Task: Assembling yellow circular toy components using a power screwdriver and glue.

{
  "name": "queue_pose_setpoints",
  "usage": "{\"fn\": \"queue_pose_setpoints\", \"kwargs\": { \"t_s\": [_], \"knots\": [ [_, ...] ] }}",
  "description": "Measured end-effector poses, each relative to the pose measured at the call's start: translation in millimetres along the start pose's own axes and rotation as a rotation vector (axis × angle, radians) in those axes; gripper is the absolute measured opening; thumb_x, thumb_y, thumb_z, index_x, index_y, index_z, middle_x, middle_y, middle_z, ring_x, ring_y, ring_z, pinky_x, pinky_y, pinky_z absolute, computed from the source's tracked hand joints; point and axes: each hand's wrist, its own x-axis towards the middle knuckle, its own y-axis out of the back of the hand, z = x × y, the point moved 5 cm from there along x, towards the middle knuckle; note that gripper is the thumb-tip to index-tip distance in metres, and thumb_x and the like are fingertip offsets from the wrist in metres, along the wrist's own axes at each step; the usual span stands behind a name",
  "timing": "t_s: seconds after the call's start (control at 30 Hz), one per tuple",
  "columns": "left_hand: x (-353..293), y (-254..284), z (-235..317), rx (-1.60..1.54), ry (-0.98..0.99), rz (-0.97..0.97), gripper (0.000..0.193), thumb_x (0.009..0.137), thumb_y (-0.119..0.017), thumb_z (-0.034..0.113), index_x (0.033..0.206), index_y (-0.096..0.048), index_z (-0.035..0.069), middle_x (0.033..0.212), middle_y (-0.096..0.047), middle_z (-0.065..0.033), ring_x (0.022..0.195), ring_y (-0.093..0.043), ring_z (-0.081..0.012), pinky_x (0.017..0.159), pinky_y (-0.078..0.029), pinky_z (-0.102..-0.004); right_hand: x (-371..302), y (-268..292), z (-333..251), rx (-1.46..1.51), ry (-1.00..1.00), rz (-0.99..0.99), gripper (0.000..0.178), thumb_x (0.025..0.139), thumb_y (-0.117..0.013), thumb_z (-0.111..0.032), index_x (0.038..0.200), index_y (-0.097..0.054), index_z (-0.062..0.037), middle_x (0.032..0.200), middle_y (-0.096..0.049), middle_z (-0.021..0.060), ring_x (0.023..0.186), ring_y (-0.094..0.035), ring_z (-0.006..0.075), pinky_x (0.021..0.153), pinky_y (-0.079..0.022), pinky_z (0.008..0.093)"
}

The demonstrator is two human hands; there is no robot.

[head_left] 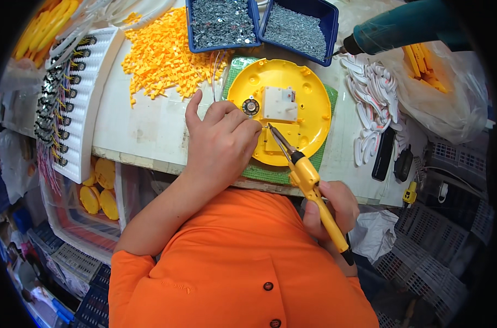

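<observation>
The right hand [338, 205] is closed round one iron [304, 174], its tip over one yellow disc [318, 104] on one green mat [259, 173]. The left hand [221, 134] bends over the disc; its hold cannot be told. Two blue bins [226, 47] top the white table [150, 123]; crates [434, 229] stand below, right.

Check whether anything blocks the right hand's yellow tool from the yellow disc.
Nothing visible does: the tool in the right hand reaches over the disc. The left hand is beside the tool's tip, not between.
</observation>
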Motion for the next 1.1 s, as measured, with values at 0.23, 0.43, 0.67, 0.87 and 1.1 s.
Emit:
{"fn": "queue_pose_setpoints", "kwargs": {
  "t_s": [0.23,0.43,0.67,0.87,1.1],
  "knots": [
    [1.4,1.7,1.1,-0.007,0.002,-0.006,0.008,0.080,-0.077,0.015,0.083,-0.070,0.018,0.087,-0.065,0.0053,0.100,-0.062,-0.0169,0.116,-0.022,-0.0598,-2.6,9.1,3.2,-0.002,-0.014,0.066,0.037,0.082,-0.070,-0.010,0.114,-0.061,0.0039,0.070,-0.062,0.0117,0.051,-0.058,0.0246,0.049,-0.049,0.0349],
    [1.7,1.3,1.7,-0.003,-0.004,-0.006,0.009,0.080,-0.078,0.015,0.084,-0.070,0.018,0.087,-0.065,0.0053,0.099,-0.062,-0.0170,0.116,-0.023,-0.0600,-4.6,11.4,4.8,0.000,0.002,0.088,0.038,0.081,-0.070,-0.010,0.115,-0.060,0.0039,0.068,-0.060,0.0109,0.050,-0.056,0.0240,0.048,-0.048,0.0346],
    [2.2,0.9,2.3,0.011,-0.005,-0.017,0.009,0.081,-0.078,0.016,0.085,-0.071,0.018,0.088,-0.065,0.0045,0.099,-0.062,-0.0172,0.116,-0.023,-0.0604,-3.6,13.6,5.8,-0.011,0.018,0.090,0.037,0.082,-0.070,-0.010,0.115,-0.060,0.0041,0.066,-0.058,0.0101,0.050,-0.055,0.0232,0.047,-0.047,0.0339],
    [1.8,1.5,1.7,0.019,-0.008,-0.025,0.009,0.082,-0.078,0.017,0.086,-0.071,0.018,0.090,-0.065,0.0043,0.100,-0.062,-0.0174,0.116,-0.023,-0.0601,-2.4,13.5,6.5,-0.002,0.043,0.107,0.036,0.082,-0.069,-0.009,0.115,-0.061,0.0041,0.065,-0.058,0.0093,0.049,-0.054,0.0225,0.047,-0.046,0.0337],
    [4.7,10.8,0.5,0.017,-0.025,-0.045,0.011,0.082,-0.079,0.017,0.091,-0.072,0.017,0.090,-0.065,0.0029,0.100,-0.062,-0.0188,0.114,-0.028,-0.0573,-2.0,13.0,5.0,0.010,0.056,0.123,0.036,0.082,-0.069,-0.009,0.114,-0.060,0.0042,0.065,-0.057,0.0091,0.048,-0.054,0.0224,0.046,-0.046,0.0336]
  ]
}}
